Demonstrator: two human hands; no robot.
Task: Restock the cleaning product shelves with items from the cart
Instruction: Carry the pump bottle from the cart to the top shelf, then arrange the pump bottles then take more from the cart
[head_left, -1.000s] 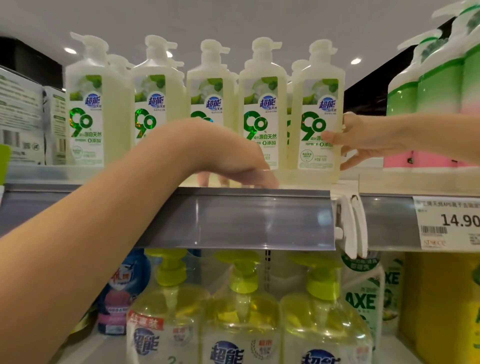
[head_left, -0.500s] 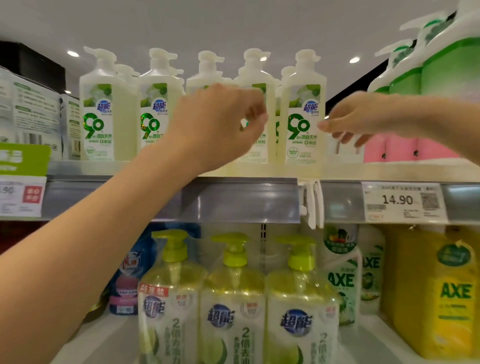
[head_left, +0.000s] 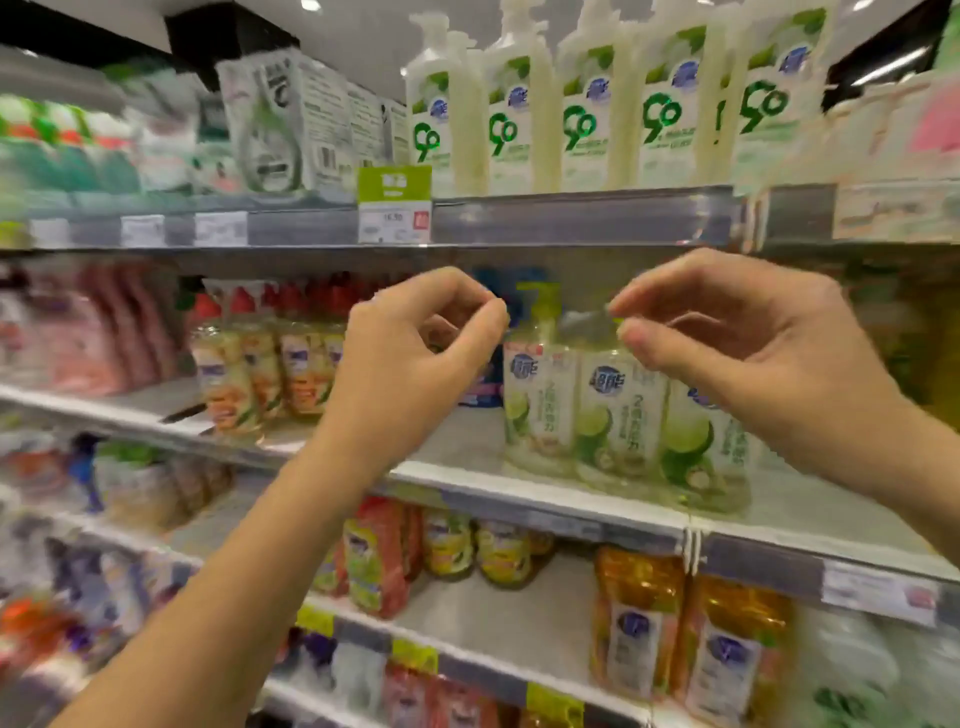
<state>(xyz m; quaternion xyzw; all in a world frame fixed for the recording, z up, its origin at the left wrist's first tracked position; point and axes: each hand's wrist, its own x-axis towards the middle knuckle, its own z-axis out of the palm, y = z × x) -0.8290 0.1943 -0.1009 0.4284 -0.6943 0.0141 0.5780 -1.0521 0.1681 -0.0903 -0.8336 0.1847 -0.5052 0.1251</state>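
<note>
Pump bottles (head_left: 587, 104), milky white with green 90 labels, line the top shelf (head_left: 571, 215) at one o'clock. My left hand (head_left: 405, 374) and right hand (head_left: 769, 353) below: fingers curled, pinching nothing, partly hiding lime bottles (head_left: 618, 415) at four.

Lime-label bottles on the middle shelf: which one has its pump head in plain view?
The leftmost lime-label bottle: its yellow-green pump shows clear, while the right hand covers the other two tops.

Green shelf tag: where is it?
Head view, upper middle: the green shelf tag stands on the top shelf rail, between white boxes to its left and white pump bottles to its right.
</note>
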